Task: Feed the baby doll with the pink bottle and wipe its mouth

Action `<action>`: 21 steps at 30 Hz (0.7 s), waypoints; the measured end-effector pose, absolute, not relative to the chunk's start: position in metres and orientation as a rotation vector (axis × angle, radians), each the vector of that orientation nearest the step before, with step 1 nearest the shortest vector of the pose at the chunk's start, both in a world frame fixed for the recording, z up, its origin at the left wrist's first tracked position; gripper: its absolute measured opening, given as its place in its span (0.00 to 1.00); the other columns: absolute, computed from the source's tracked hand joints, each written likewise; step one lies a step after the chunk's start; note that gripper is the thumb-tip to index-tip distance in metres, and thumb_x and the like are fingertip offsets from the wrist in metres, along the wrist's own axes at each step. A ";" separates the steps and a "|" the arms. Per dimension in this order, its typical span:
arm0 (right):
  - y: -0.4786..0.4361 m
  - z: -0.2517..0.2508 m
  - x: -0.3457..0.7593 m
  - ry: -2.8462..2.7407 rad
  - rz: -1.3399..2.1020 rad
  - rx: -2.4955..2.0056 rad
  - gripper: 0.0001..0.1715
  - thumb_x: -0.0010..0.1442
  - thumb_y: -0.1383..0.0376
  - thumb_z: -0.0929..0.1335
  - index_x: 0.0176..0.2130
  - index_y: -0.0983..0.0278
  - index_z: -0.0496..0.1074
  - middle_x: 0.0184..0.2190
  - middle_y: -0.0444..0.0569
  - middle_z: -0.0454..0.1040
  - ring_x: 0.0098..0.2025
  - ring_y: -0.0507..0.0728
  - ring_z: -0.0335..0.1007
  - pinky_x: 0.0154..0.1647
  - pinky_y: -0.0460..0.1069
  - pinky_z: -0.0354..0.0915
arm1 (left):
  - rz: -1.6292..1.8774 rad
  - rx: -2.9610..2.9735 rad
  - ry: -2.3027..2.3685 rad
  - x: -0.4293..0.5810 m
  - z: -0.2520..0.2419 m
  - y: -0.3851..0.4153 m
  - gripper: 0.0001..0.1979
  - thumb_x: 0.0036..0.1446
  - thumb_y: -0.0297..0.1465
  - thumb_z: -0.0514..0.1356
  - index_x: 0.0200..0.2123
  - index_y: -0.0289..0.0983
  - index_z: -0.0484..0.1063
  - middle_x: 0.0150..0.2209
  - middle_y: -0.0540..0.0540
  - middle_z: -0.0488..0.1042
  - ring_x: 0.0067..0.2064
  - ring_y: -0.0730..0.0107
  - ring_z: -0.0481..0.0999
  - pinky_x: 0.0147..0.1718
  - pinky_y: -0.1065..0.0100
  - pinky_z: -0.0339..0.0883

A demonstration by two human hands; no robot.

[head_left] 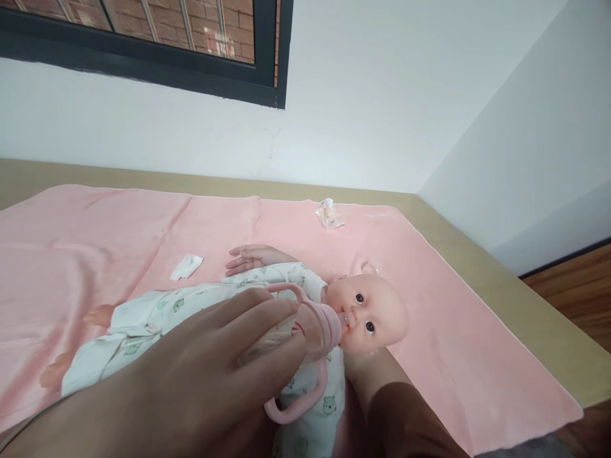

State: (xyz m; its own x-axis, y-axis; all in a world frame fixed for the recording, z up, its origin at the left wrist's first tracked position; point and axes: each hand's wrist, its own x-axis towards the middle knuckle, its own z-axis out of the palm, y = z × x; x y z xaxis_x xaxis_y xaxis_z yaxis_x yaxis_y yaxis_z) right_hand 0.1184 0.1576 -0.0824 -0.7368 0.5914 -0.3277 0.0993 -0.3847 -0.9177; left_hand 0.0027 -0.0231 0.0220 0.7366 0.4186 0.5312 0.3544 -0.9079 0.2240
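My left hand (238, 343) comes from the lower left and is wrapped round a clear baby bottle (312, 331) with a pink collar and two pink handles. The bottle is tilted on its side, its teat at the mouth of a baby doll (382, 312). The doll lies on its back in a white outfit printed with small green animals. From the lower right my right arm passes under the doll's neck. Beyond the doll's sleeve my right hand (255, 256) shows with fingers stretched out, holding nothing. Part of that forearm is hidden behind the doll.
A pink sheet (458, 331) covers much of a pale wooden surface (539, 305). On it lie a white scrap of paper or tissue (187, 266) and a crumpled clear wrapper (329, 214). A white wall (363, 114) with a dark-framed window (272, 70) stands behind.
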 end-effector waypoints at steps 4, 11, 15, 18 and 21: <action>0.165 -0.091 0.115 -1.458 2.342 -0.906 0.39 0.65 0.58 0.43 0.44 0.88 0.63 0.45 0.53 0.72 0.50 0.45 0.70 0.53 0.43 0.64 | 0.915 2.831 0.637 0.004 0.023 -0.023 0.16 0.65 0.22 0.56 0.55 0.32 0.68 0.59 0.36 0.64 0.65 0.53 0.59 0.54 0.57 0.69; 0.177 -0.109 0.121 -1.385 2.383 -0.766 0.32 0.63 0.59 0.64 0.63 0.67 0.59 0.54 0.61 0.70 0.50 0.53 0.75 0.52 0.51 0.73 | 0.890 2.826 0.694 0.006 0.026 -0.024 0.07 0.63 0.22 0.57 0.42 0.38 0.70 0.56 0.40 0.66 0.63 0.57 0.60 0.51 0.61 0.69; 0.180 -0.111 0.122 -1.358 2.426 -0.711 0.29 0.62 0.58 0.65 0.60 0.64 0.62 0.54 0.59 0.70 0.53 0.55 0.74 0.50 0.50 0.74 | 0.886 2.828 0.680 0.008 0.030 -0.025 0.12 0.60 0.20 0.58 0.46 0.37 0.70 0.49 0.42 0.70 0.63 0.57 0.62 0.54 0.62 0.68; 0.176 -0.103 0.122 -1.347 2.405 -0.799 0.27 0.63 0.59 0.64 0.59 0.64 0.63 0.52 0.56 0.71 0.52 0.55 0.75 0.56 0.55 0.72 | 0.921 2.845 0.697 0.009 0.031 -0.025 0.15 0.58 0.19 0.58 0.47 0.36 0.70 0.49 0.43 0.70 0.62 0.59 0.62 0.55 0.63 0.66; 0.174 -0.098 0.122 -1.352 2.400 -0.824 0.26 0.64 0.59 0.63 0.59 0.64 0.62 0.51 0.54 0.72 0.52 0.54 0.74 0.67 0.62 0.61 | 0.934 2.859 0.684 0.008 0.031 -0.025 0.16 0.59 0.20 0.58 0.51 0.34 0.70 0.50 0.42 0.70 0.62 0.60 0.62 0.58 0.64 0.64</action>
